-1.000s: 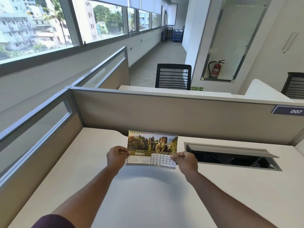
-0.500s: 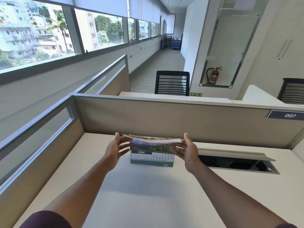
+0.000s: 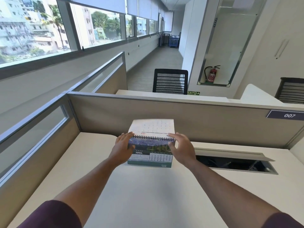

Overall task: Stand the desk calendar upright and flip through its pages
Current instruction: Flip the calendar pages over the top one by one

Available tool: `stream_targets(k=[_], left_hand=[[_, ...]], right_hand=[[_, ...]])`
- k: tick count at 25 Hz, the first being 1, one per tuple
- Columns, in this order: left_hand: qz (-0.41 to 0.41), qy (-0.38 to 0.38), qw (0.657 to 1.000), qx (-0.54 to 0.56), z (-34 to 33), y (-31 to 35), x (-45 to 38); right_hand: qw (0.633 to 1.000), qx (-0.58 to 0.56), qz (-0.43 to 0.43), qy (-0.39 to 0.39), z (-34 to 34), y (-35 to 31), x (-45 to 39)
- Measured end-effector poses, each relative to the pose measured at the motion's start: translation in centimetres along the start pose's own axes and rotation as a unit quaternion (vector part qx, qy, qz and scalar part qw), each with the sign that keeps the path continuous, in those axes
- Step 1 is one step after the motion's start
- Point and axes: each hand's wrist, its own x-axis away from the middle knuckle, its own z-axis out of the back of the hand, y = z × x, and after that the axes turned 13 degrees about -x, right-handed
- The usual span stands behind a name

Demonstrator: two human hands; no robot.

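Left hand [image 3: 123, 146] and right hand [image 3: 182, 148] extended forward, grip spread, flanking desk calendar [image 3: 150, 153]. Upright on surface [image 3: 139, 195] before partition [image 3: 181, 119]; APRIL faces wearer, long axis left-right, flipped page [image 3: 152, 126] raised behind spiral.

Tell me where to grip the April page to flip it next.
Grip the April page at a free lower corner, coming from the front, and swing it up over the spiral binding. The top edge is bound by the coil, so only the bottom lifts, hedging that the base stays steady on the desk.

flipped page [image 3: 152, 126] motion-blurred, calendar [image 3: 150, 155] date grid too small to read
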Motion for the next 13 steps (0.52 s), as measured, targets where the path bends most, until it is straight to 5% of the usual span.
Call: stream_targets(k=[4,13], left_hand=[[-0.021,0.014,1.000,0.010,-1.0,-0.7,-0.1],[-0.084,0.055,0.995,0.019,-2.5,-1.8,1.5]], right_hand=[[0.998,0.028,0.030,-0.057,-1.2,2.3,-0.1],[0.999,-0.028,0.027,-0.034,-3.0,3.6,0.1]])
